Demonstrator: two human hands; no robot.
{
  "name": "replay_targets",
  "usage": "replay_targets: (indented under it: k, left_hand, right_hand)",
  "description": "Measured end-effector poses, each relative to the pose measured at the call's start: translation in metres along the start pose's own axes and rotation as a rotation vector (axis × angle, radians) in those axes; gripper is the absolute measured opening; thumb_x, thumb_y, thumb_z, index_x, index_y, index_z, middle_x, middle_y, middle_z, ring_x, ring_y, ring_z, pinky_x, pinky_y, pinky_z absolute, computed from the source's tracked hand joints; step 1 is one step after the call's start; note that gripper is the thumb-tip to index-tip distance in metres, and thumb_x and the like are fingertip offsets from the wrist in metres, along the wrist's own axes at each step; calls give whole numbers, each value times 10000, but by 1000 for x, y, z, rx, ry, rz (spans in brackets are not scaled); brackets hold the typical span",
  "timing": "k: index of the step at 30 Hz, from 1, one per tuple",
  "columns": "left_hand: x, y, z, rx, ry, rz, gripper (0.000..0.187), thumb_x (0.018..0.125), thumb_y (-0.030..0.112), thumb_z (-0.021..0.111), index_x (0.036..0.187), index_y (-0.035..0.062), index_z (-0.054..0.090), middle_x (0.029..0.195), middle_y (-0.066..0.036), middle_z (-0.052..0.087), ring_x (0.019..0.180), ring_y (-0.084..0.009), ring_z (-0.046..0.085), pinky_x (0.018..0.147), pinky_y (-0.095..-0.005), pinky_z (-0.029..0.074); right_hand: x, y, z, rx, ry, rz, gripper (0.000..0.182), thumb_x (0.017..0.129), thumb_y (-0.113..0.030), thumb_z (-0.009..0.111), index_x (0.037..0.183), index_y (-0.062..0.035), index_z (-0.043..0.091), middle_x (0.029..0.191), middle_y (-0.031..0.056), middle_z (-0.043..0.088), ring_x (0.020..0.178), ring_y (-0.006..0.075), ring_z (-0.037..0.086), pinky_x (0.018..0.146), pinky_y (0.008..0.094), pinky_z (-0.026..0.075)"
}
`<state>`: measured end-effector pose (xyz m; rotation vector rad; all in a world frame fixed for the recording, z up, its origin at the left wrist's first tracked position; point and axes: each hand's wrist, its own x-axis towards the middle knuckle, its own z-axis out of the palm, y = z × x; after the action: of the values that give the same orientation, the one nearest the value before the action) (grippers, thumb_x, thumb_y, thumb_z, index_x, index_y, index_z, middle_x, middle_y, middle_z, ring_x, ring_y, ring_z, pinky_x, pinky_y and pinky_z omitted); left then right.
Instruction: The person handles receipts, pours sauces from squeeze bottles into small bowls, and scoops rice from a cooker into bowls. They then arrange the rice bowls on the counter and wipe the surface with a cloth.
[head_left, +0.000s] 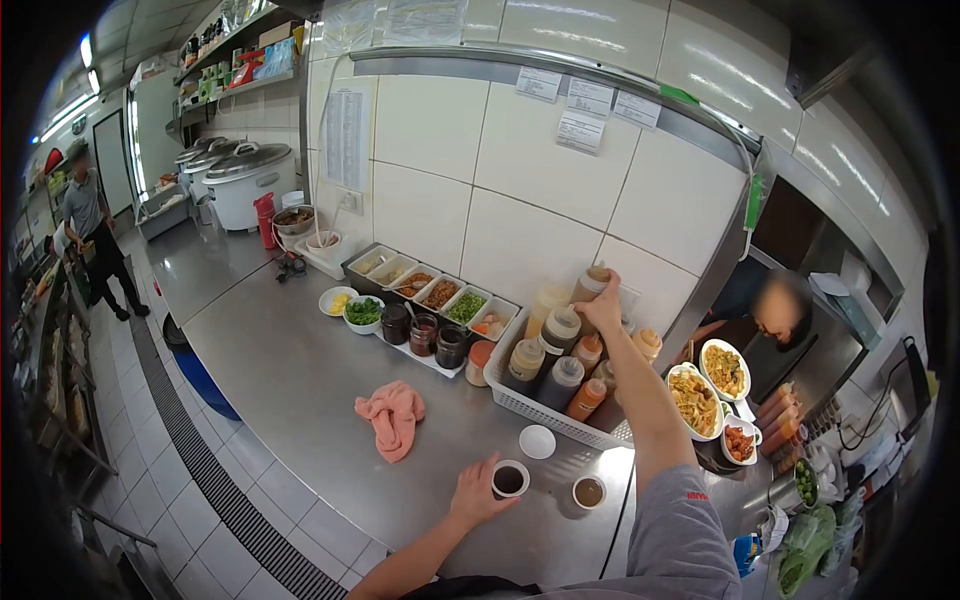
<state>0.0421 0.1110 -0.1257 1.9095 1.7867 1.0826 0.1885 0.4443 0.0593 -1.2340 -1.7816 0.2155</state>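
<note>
My left hand (477,497) is wrapped around a small white cup of dark liquid (509,480) near the front of the steel counter (290,370). My right hand (600,303) reaches to the back of a white basket (545,413) and grips the upper part of a squeeze bottle (590,283) with brownish contents. Other sauce bottles stand close together in that basket, among them an orange one (586,399). To the right of the held cup is a cup of brown sauce (589,491). A small white dish (537,441) lies between the cups and the basket.
A pink cloth (391,420) lies left of the cups. Behind it are dark jars (422,335), a bowl of greens (363,313) and topping trays (440,292). Filled dishes (695,402) stand at right, near a person (765,308). Another person (85,225) stands far left.
</note>
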Motion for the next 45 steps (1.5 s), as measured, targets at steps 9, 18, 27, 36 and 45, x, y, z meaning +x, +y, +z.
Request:
replay_targets:
  k: [9,18,27,36,45]
  left_hand:
    - [-2,2,1,42,85,51,879,604,430,723,1294,65,317,1096,-153,489,1027,-318,461,904,-425,339]
    - [-3,6,-1,10,100,69,891,604,420,733,1293,48,308,1104,-151,480,1040,-321,450,907,-426,343]
    - [60,-37,-51,-55,405,111,606,714,274,661,1220,44,418,1160,-163,466,1095,-337,407,917,-426,345]
    - [34,-162,-113,532,29,-226,458,792,288,514,1214,114,468,1197,-134,480,1117,-355,421,898,-404,385]
    - [-67,-35,-127,398,-157,-250,155,804,190,516,797,89,634,674,-120,608,587,-307,585,543,-379,468]
  right_hand:
    - [7,-6,-3,-147,-248,341,858,516,-229,767,1191,-17,282,1057,217,547,989,349,547,822,382,455]
    - [7,-26,-31,-248,-336,226,676,612,-218,673,1188,-13,384,1089,238,533,1019,354,525,848,374,438]
    - [-180,-95,-112,284,-281,-280,297,704,-115,679,969,-41,569,996,122,580,839,231,584,684,298,470]
    - [-302,-88,-108,516,-375,39,178,742,-57,647,913,-36,604,934,88,615,814,180,600,699,263,482]
    - [-382,-115,-55,572,-749,-24,256,793,-122,607,1028,-26,572,988,139,593,888,253,588,773,301,468]
